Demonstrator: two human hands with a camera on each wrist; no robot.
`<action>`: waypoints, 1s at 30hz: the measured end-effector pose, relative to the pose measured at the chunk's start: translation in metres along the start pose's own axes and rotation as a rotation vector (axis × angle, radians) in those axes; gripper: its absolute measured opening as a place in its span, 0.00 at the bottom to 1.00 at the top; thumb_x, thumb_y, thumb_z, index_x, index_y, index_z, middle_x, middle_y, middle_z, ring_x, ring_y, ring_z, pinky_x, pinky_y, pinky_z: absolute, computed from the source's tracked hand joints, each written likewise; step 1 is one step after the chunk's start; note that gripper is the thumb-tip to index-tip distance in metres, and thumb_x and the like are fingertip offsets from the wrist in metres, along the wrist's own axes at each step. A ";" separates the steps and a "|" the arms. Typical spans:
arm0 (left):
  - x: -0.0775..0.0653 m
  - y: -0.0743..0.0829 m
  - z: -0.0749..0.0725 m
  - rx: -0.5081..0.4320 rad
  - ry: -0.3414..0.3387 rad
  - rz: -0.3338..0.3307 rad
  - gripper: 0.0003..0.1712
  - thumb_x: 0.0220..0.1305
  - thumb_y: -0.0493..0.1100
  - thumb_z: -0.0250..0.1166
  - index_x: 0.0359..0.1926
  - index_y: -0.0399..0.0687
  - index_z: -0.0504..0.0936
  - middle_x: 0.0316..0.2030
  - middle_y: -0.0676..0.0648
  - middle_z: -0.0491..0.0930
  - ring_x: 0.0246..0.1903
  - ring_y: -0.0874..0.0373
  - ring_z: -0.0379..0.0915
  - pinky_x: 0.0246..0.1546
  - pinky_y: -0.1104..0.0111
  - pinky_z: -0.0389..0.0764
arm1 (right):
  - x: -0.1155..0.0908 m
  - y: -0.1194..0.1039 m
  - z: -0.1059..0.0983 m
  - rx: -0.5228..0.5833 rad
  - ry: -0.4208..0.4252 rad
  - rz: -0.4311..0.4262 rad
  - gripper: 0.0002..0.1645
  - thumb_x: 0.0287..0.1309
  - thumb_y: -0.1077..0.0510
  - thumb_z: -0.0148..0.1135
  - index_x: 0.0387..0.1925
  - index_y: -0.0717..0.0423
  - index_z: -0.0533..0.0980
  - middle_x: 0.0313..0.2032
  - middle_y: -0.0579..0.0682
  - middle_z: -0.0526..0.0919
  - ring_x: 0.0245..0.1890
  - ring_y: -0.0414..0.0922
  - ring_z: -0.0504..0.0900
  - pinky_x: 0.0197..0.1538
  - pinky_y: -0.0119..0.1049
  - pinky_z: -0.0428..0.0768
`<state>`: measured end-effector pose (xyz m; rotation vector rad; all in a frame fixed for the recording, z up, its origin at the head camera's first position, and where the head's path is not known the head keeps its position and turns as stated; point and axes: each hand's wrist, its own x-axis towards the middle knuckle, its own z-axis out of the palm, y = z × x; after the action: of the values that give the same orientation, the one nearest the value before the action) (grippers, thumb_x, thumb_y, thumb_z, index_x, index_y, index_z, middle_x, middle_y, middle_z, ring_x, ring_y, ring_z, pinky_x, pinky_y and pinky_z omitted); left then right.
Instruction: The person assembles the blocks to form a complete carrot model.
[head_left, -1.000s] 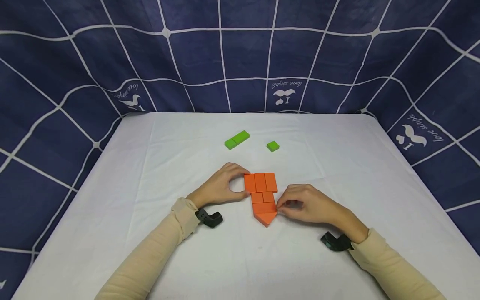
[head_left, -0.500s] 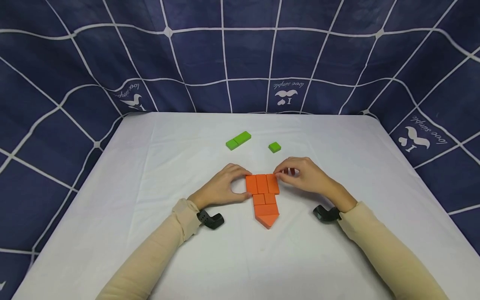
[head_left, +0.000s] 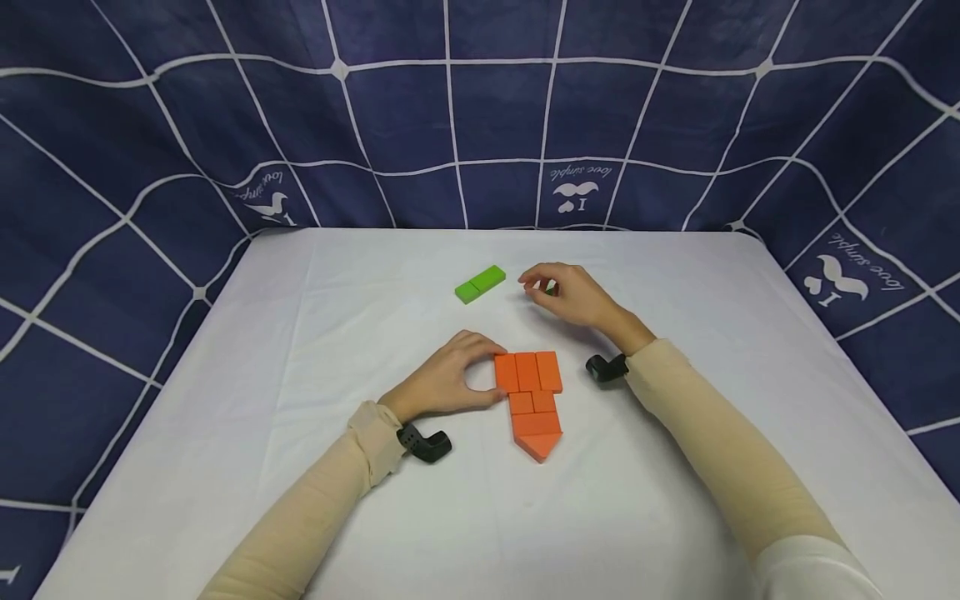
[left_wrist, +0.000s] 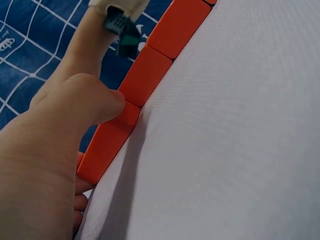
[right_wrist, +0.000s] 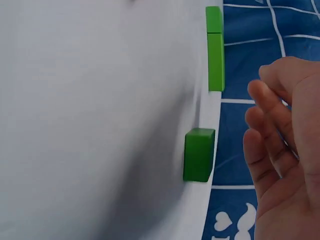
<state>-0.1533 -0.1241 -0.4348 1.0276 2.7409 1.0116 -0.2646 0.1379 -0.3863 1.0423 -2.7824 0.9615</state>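
Orange blocks lie together flat on the white cloth: a row of three upright rectangles, two small pieces below, a horizontal piece and a triangle [head_left: 538, 447] pointing toward the wearer. My left hand [head_left: 444, 378] holds the row's leftmost orange block [head_left: 506, 373] between thumb and fingers; its thumb [left_wrist: 110, 104] presses the near side in the left wrist view. Farther back, my right hand [head_left: 573, 293] hovers with loosely bent fingers and nothing in them, over a small green block [right_wrist: 199, 156]. The head view shows this block mostly hidden behind that hand.
Two green blocks [head_left: 480, 284], a short and a longer one, lie end to end left of the right hand. White cloth [head_left: 360, 292] covers the table. A dark blue curtain [head_left: 495, 108] with white grid lines stands along the back and sides.
My right hand has moved from beside the triangle up past the orange row to the small green block at the back. The left hand stays on the orange block.
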 end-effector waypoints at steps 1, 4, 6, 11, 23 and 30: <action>0.000 0.000 0.000 0.001 0.002 0.002 0.33 0.58 0.60 0.73 0.63 0.56 0.80 0.58 0.56 0.77 0.61 0.62 0.67 0.68 0.60 0.71 | 0.006 0.000 0.001 -0.008 -0.014 0.006 0.17 0.69 0.58 0.63 0.56 0.56 0.82 0.49 0.51 0.87 0.43 0.47 0.81 0.43 0.40 0.79; 0.001 0.000 -0.001 0.000 0.006 0.008 0.33 0.58 0.60 0.73 0.62 0.56 0.80 0.58 0.57 0.77 0.61 0.62 0.67 0.68 0.61 0.70 | 0.021 -0.001 0.004 -0.030 -0.072 0.028 0.21 0.69 0.58 0.63 0.61 0.56 0.79 0.55 0.53 0.85 0.49 0.50 0.81 0.51 0.44 0.80; 0.001 0.000 -0.001 -0.001 0.006 0.010 0.33 0.58 0.60 0.73 0.62 0.56 0.80 0.58 0.57 0.77 0.61 0.62 0.67 0.68 0.61 0.70 | 0.028 -0.003 0.006 -0.046 -0.114 0.045 0.25 0.69 0.58 0.63 0.65 0.57 0.76 0.59 0.55 0.83 0.54 0.51 0.80 0.58 0.47 0.78; 0.000 0.001 -0.001 -0.006 0.002 0.008 0.33 0.58 0.60 0.73 0.62 0.55 0.80 0.58 0.55 0.77 0.62 0.61 0.67 0.68 0.59 0.71 | 0.041 -0.009 0.015 -0.118 -0.179 0.065 0.31 0.71 0.58 0.61 0.72 0.56 0.69 0.69 0.56 0.75 0.65 0.54 0.74 0.73 0.49 0.68; -0.001 -0.001 0.000 0.002 0.018 0.037 0.33 0.58 0.60 0.74 0.62 0.54 0.81 0.58 0.54 0.78 0.62 0.59 0.68 0.68 0.59 0.71 | 0.058 -0.016 0.029 -0.246 -0.271 0.071 0.31 0.72 0.59 0.57 0.74 0.58 0.68 0.73 0.57 0.69 0.73 0.55 0.67 0.77 0.47 0.63; -0.001 -0.001 0.000 0.009 0.023 0.034 0.33 0.58 0.60 0.74 0.61 0.53 0.81 0.57 0.54 0.78 0.62 0.59 0.68 0.68 0.59 0.71 | 0.056 -0.013 0.023 -0.275 -0.237 0.127 0.25 0.73 0.58 0.58 0.69 0.52 0.75 0.67 0.56 0.77 0.69 0.55 0.71 0.75 0.49 0.66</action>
<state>-0.1533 -0.1253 -0.4355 1.0748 2.7580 1.0226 -0.2957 0.0849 -0.3855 1.0081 -3.0875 0.4652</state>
